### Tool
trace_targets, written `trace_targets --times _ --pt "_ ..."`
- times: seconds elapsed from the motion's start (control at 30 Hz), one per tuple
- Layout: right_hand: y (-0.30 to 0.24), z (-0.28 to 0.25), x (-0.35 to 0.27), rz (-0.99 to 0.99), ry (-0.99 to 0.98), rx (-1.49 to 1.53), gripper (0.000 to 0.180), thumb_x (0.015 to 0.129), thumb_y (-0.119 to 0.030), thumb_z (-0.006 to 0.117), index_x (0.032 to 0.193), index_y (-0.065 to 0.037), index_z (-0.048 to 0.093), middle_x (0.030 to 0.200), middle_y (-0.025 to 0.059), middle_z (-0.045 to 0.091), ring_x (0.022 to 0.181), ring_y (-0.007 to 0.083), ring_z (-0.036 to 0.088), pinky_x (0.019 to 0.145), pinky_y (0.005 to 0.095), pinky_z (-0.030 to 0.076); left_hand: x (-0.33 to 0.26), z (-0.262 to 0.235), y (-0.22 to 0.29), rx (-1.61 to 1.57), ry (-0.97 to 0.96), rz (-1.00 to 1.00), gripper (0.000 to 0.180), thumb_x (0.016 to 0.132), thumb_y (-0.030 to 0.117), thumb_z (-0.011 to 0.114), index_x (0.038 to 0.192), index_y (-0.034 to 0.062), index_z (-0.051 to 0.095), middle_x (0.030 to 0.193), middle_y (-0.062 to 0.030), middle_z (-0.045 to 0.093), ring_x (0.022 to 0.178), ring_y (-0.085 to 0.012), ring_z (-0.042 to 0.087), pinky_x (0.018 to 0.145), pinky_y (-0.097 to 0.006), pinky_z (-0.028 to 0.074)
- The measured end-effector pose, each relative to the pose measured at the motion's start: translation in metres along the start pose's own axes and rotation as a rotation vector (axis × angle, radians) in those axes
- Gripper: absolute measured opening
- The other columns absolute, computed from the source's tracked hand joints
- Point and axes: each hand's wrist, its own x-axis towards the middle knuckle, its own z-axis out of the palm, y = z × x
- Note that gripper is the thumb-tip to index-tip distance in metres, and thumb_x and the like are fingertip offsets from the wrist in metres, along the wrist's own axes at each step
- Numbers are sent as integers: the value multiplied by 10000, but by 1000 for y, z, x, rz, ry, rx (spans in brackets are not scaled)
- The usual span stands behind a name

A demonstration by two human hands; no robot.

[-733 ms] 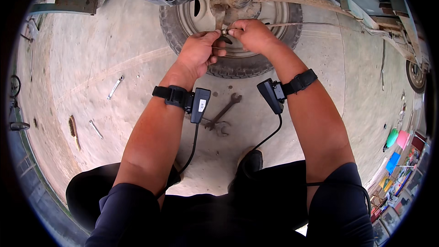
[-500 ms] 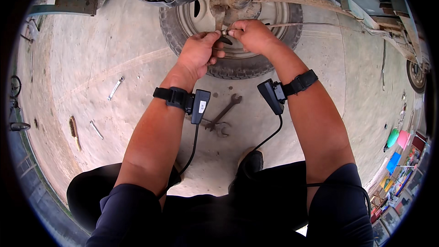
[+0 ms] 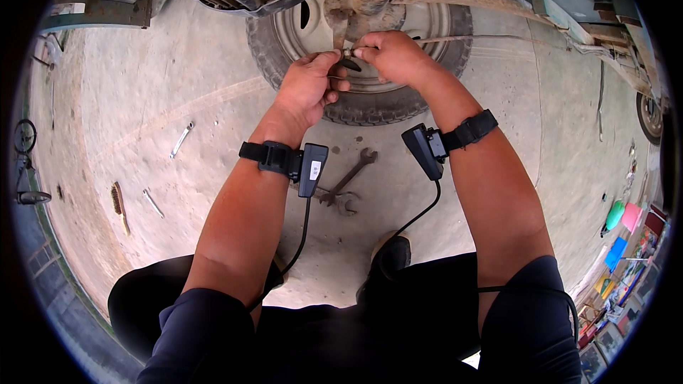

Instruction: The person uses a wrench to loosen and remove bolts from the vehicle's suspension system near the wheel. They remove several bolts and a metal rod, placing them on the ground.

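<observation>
The small fitting (image 3: 348,52) is between the fingertips of the two hands, in front of the wheel (image 3: 377,111) as seen from above. Its long axis runs roughly left to right, one end toward the left hand (image 3: 309,85), the other toward the right hand (image 3: 393,57); too little shows to tell which end is its front. The left hand pinches it between thumb and forefinger, the other fingers loosely curled; the right thumb and forefinger pinch it from the other side. A thin pipe (image 3: 491,37) runs rightward from behind the right hand; whether it joins the fitting is hidden.

Compared with the earlier frames, the pinch and the fitting's direction look the same. The brush (image 3: 120,208) and dark wrench (image 3: 350,176) on the floor (image 3: 213,50) appear slightly lower, as does the wheel: the whole view has shifted a little.
</observation>
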Motion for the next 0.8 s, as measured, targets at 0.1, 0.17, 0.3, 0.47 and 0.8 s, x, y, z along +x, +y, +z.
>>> trace_targets --times 0.1,0.17,0.3,0.47,0.8 --pt "-3 0 2 -2 -14 12 243 965 -279 623 1090 -80 686 773 95 687 591 192 645 633 368 522 -1 0 0 -24 -1 -13 160 968 238 630 1032 93 612 809 -24 641 654 -148 619 524 -259 410" --pt "-9 -3 -4 34 -12 10 243 965 -278 623 1084 -76 685 783 94 688 587 192 643 634 370 522 -1 -1 0 -28 2 -21 161 967 241 630 1033 95 613 814 -24 644 658 -149 622 527 -259 412" --pt "0 0 1 -12 -9 -7 257 967 -281 622 1104 -72 684 766 78 662 580 176 634 610 360 515 0 -1 1 -5 -8 -25 179 968 248 630 1047 89 616 823 -26 647 663 -149 629 525 -257 412" --pt "6 9 1 -63 80 -86 297 972 -303 621 1139 -64 676 688 67 607 545 165 603 573 346 508 -2 1 7 185 17 0 242 973 267 622 1092 57 622 814 -23 644 656 -143 627 515 -258 411" --pt "-7 12 -42 -453 458 -454 309 892 -301 677 1108 -80 659 1069 86 658 904 298 664 770 407 539 -52 -91 137 1637 -247 25 341 946 296 602 1041 -28 652 834 -129 682 711 -222 720 671 -349 534"
